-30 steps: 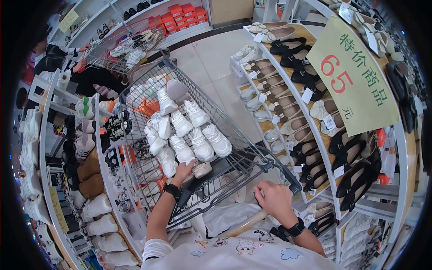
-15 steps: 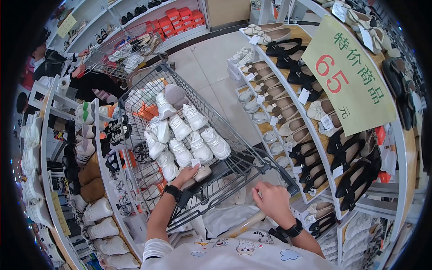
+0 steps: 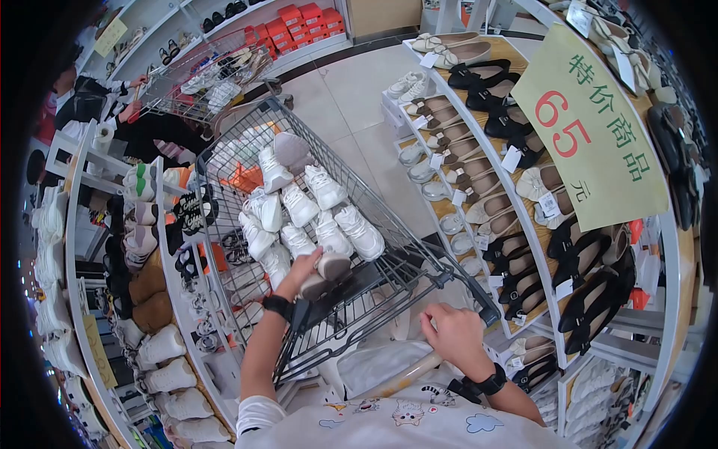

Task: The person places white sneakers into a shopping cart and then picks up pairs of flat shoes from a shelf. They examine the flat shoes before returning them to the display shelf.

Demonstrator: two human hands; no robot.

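Note:
My left hand (image 3: 301, 274) is closed on a pair of shoes (image 3: 333, 266) with their pale soles turned up, at the near end of the cart's basket. White sneakers (image 3: 300, 205) stand in rows just beyond it, inside the wire shopping cart (image 3: 396, 241). A grey rounded item (image 3: 291, 149) and an orange item (image 3: 244, 179) lie farther in. My right hand (image 3: 453, 334) is above the near side of the cart, beside its handle (image 3: 479, 297), with fingers curled; whether it holds anything is hidden.
Shelves of flat shoes (image 3: 499, 205) curve along the right under a yellow price sign (image 3: 591, 129). More shoe racks (image 3: 163, 295) line the left. At the back left, a person (image 3: 90, 105) stands by another cart (image 3: 209, 82). Red boxes (image 3: 295, 30) sit behind.
My left hand has moved slightly up and left and has tilted the shoes, so their soles now show. The white tag near its fingers is out of sight. My right hand has hardly moved.

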